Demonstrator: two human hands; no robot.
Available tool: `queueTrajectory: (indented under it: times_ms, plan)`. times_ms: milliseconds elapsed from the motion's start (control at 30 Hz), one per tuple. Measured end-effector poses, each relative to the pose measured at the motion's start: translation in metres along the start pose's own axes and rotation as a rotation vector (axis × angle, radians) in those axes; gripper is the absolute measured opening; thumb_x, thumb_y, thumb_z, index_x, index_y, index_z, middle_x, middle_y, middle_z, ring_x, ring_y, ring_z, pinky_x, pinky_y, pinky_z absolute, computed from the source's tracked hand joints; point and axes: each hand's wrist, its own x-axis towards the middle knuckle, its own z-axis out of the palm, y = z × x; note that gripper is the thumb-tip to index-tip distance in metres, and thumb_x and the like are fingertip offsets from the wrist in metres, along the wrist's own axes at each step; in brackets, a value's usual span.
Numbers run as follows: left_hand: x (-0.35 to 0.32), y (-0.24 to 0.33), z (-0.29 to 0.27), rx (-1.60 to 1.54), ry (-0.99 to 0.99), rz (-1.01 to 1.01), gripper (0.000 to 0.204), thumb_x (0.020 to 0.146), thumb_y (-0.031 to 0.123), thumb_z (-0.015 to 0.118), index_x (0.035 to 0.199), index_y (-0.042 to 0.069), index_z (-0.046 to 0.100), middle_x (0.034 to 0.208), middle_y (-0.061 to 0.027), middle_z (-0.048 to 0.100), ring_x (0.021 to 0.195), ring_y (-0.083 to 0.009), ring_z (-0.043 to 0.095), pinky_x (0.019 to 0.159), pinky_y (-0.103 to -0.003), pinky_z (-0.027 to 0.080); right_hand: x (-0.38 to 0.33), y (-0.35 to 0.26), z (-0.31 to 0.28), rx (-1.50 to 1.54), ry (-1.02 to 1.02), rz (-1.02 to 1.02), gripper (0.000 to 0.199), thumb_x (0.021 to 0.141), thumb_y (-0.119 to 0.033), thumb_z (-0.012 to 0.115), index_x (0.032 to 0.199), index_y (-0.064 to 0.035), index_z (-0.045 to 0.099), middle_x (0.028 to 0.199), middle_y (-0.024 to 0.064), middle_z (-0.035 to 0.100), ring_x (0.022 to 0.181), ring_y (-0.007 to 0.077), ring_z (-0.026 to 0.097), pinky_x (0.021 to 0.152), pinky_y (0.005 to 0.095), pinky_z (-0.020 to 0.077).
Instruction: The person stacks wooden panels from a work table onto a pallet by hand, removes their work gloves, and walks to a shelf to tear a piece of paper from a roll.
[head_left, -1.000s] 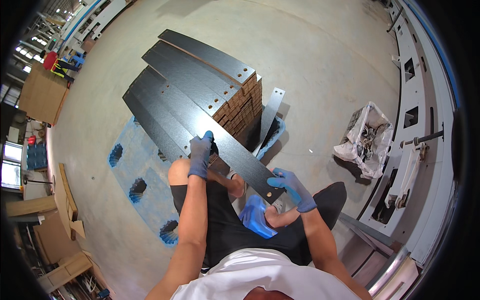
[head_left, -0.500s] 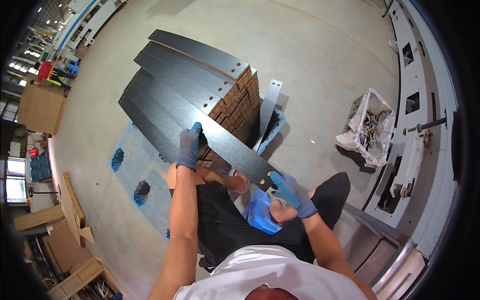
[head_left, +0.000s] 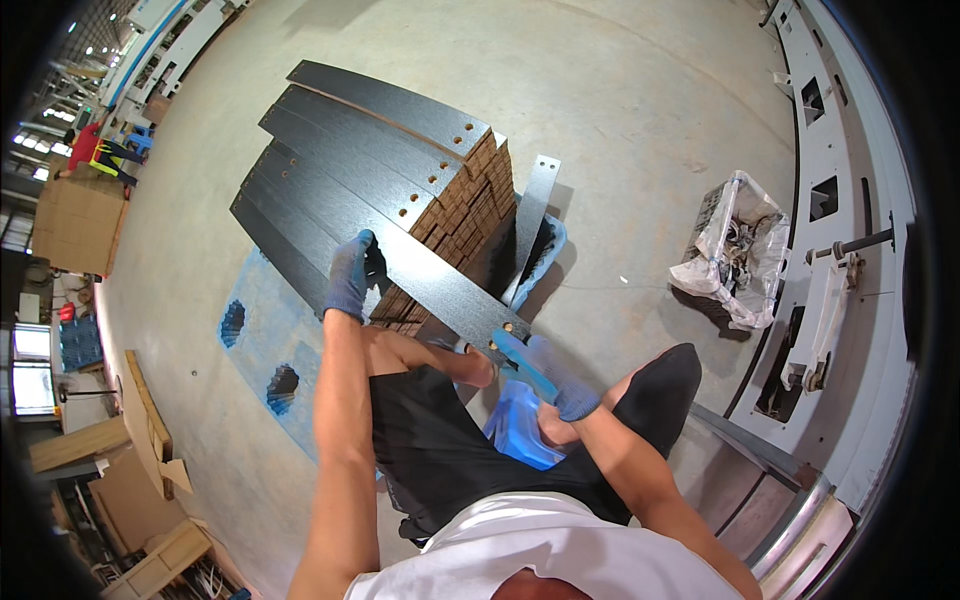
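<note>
A long dark panel (head_left: 445,290) with small holes at its near end lies slanting across the top of a stack of similar dark panels (head_left: 330,165). My left hand (head_left: 350,275), in a blue-grey glove, holds this panel's long edge, fingertips on its top face. At the near end, my gloved right hand (head_left: 550,372) is closed on the panel beside the holes, its bright blue fingers laid over the end. The underside of both grips is hidden. Layered brown edges (head_left: 470,200) show on the stack's right side.
A blue pallet (head_left: 262,345) lies beneath the stack. A pale strip with holes (head_left: 535,205) leans beyond it. To the right stand a plastic-lined crate (head_left: 735,250) and a long white machine (head_left: 870,330). A blue stool (head_left: 525,425) is between my legs. Another person (head_left: 95,155) works far left.
The panel has slid up and left, further over the stack. Both my hands have moved left with it, the right one also slightly away from me.
</note>
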Motion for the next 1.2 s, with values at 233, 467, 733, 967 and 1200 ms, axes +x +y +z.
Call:
queueTrajectory:
  times_ms: [233,467,733,967,1200]
  plan:
    - [0.045,0.007,-0.027,-0.168,0.039,0.05,0.028,0.083,0.036,0.061,0.074,0.01,0.058,0.061,-0.005,0.056,0.05,-0.0168,0.054,0.049,-0.03,0.044,0.038,-0.024,0.029,-0.016,-0.029,0.0,0.045,0.088,-0.045,0.064,0.088,-0.001,0.069,0.069,-0.0004,0.061,0.063,0.0097,0.055,0.052,0.0279,0.0429]
    - [0.077,0.005,-0.025,-0.175,0.318,0.269,0.032,0.083,0.036,0.065,0.069,0.008,0.062,0.059,-0.0038,0.055,0.047,-0.0154,0.05,0.043,-0.03,0.039,0.094,-0.032,0.061,0.037,0.026,-0.036,0.051,0.083,-0.047,0.069,0.086,0.0035,0.064,0.07,0.0035,0.058,0.06,0.0123,0.055,0.05,0.0276,0.0429]
    - [0.074,0.006,-0.033,0.004,0.397,0.278,0.031,0.085,0.03,0.06,0.068,0.005,0.063,0.058,-0.0034,0.054,0.048,-0.0137,0.05,0.044,-0.031,0.037,0.111,-0.071,0.098,-0.038,0.042,-0.065,0.055,0.079,-0.053,0.07,0.075,0.0014,0.064,0.06,-0.0005,0.051,0.051,0.0091,0.046,0.045,0.0299,0.0359]
    - [0.073,0.004,-0.034,-0.054,0.376,0.28,0.031,0.085,0.03,0.061,0.071,0.003,0.063,0.061,-0.0041,0.056,0.052,-0.0149,0.052,0.048,-0.031,0.04,0.145,-0.077,0.117,-0.15,0.048,-0.127,0.066,0.079,-0.06,0.066,0.068,0.005,0.063,0.06,0.003,0.054,0.053,0.0115,0.049,0.046,0.0322,0.0387]
    - [0.092,0.0,-0.036,0.056,0.498,0.374,0.027,0.087,0.029,0.067,0.085,0.003,0.06,0.065,-0.0021,0.056,0.052,-0.0129,0.05,0.048,-0.03,0.039,0.153,-0.082,0.125,-0.199,0.139,-0.121,0.074,0.076,-0.065,0.064,0.071,0.0089,0.063,0.066,0.009,0.059,0.062,0.0173,0.058,0.054,0.0358,0.0453]
